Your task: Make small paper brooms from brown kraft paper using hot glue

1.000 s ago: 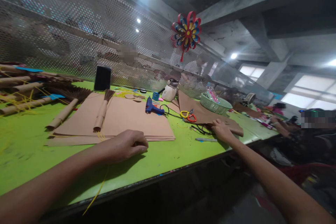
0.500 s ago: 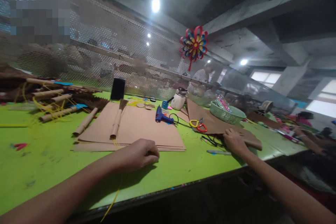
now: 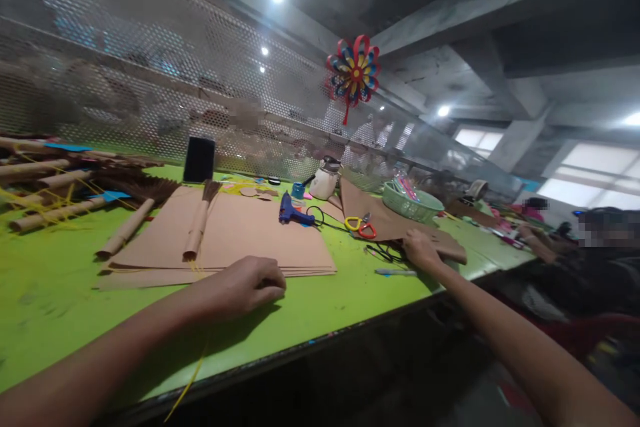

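Observation:
My left hand [image 3: 254, 285] rests on the green table at the front edge of a stack of light-brown paper sheets [image 3: 260, 227]. Its fingers are loosely curled in, and nothing shows between them and the thumb. Farther right, my right hand [image 3: 423, 250] has its fingers closed at the near edge of a darker brown paper sheet [image 3: 390, 223]; the fingertips are partly hidden. A brown paper tube with a fringed end [image 3: 197, 227] lies on the stack. Scissors with yellow and red handles [image 3: 361, 227] lie on the darker sheet, and a pen [image 3: 395, 272] is close to my right hand.
A blue glue gun [image 3: 295, 213] with a cord sits on the stack's far right. Behind are a dark tablet-like panel [image 3: 199, 160], a white jug [image 3: 325, 179] and a green basket [image 3: 413, 205]. More paper tubes [image 3: 57, 213] with yellow strings lie left. Another person sits at right.
The view has turned to the right, so the table things appear farther left. Both hands keep nearly the same places on the table and the same curled shape.

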Motion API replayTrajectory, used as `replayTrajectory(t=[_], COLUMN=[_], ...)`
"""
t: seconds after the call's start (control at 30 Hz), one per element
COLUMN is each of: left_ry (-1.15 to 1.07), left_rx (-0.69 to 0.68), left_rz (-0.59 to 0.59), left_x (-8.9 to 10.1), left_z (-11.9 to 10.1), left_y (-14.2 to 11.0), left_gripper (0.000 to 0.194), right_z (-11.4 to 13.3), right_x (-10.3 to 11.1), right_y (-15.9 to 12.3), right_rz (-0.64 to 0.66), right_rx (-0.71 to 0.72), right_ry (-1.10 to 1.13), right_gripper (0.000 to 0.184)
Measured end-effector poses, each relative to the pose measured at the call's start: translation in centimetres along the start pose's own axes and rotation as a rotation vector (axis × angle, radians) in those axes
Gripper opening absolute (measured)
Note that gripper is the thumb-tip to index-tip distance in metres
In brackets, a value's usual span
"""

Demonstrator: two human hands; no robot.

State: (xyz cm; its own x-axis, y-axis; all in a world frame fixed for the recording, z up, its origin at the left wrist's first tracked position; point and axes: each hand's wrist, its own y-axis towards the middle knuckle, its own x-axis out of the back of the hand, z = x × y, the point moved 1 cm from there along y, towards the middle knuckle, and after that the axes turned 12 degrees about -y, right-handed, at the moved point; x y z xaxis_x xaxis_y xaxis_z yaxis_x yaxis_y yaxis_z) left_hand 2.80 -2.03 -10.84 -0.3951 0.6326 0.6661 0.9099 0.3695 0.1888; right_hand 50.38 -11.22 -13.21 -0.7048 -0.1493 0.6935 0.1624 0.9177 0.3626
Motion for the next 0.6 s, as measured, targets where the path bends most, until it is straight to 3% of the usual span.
replayTrajectory(t=[0.17,0.33,0.6], left_ry=[0.014,0.015,0.007], left_rx=[0.005,0.005,0.015], left_rz=[0.003,0.001,-0.005], left_x=[0.0,0.1,0.2], left_z=[0.1,-0.1,-0.4], left_y=[0.1,0.0,0.0], left_gripper=[0.028,0.029,0.029], right_z=[-0.6,-0.8,-2.3], right_x=[-0.1,0.6,4.1], right_y=[0.1,-0.2,-1.5], right_rz=[0.040,0.044,-0.092], right_rx=[0.018,0.081,-0.018], right_ry=[0.086,0.183,0.259], right_gripper=[0.015,0.024,0.033])
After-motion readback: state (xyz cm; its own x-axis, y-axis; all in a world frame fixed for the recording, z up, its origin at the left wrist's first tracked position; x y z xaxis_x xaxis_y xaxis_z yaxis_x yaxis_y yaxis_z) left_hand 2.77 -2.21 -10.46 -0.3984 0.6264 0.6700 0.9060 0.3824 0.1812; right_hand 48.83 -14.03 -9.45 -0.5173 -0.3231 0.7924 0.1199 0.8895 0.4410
